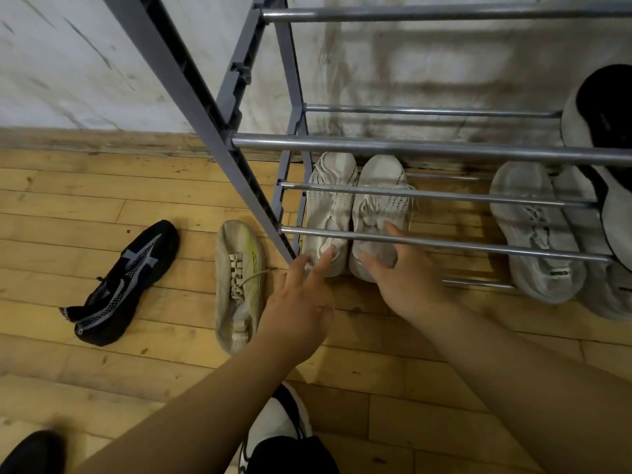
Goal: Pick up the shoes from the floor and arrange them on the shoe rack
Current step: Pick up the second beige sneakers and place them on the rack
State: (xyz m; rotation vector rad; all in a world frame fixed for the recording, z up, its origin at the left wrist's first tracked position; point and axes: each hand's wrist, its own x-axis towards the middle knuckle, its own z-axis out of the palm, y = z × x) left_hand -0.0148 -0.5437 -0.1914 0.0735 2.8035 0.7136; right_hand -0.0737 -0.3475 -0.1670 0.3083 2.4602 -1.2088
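Observation:
A grey metal shoe rack stands against the wall. On its lowest tier sits a pair of white knit shoes, the left one beside the right one, toes to the wall. My left hand reaches in with straight, spread fingers that touch the left shoe's heel. My right hand holds the right shoe's heel between thumb and fingers. On the floor left of the rack lie a beige shoe with yellow trim and a black shoe.
Further right on the bottom tier sit two grey shoes. A black and white shoe rests on the tier above. The slanted rack post crosses in front. My own white and black shoe is on the wooden floor below.

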